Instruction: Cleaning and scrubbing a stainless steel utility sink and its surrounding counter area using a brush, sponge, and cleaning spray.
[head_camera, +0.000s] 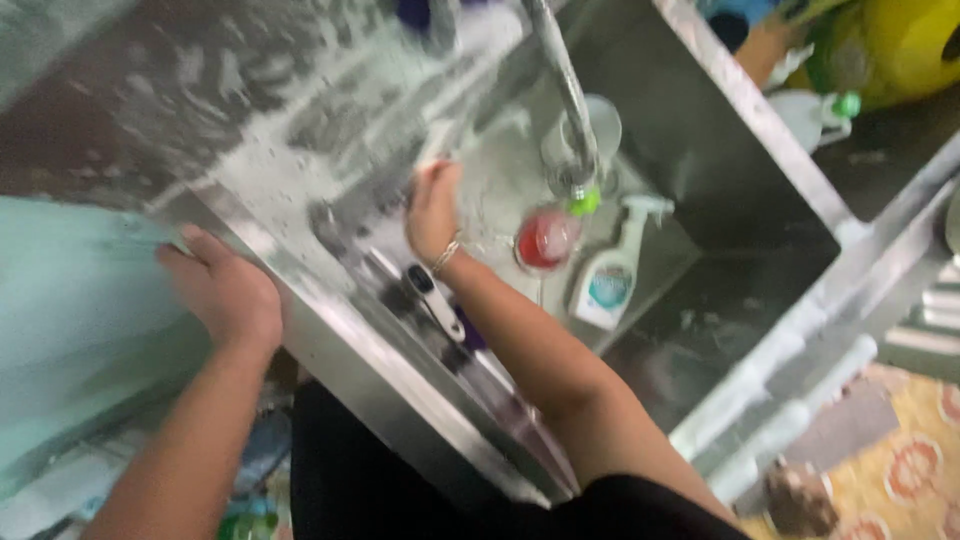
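Note:
My left hand (225, 290) rests on the front rim of a steel sink (330, 330), fingers spread over the edge, holding nothing. My right hand (432, 210) reaches down into the wet, soapy basin, and its fingers seem closed on something pale; motion blur hides what it is. A bracelet sits on that wrist. A red round object (545, 240) lies in the basin just right of my right hand, under the tap (572, 110).
A white spray bottle (612, 270) leans in the basin. A glass or bowl (590, 130) sits behind the tap. A yellow container (900, 45) and white pipes (780, 400) are at the right. A patterned mat (900, 460) lies on the floor.

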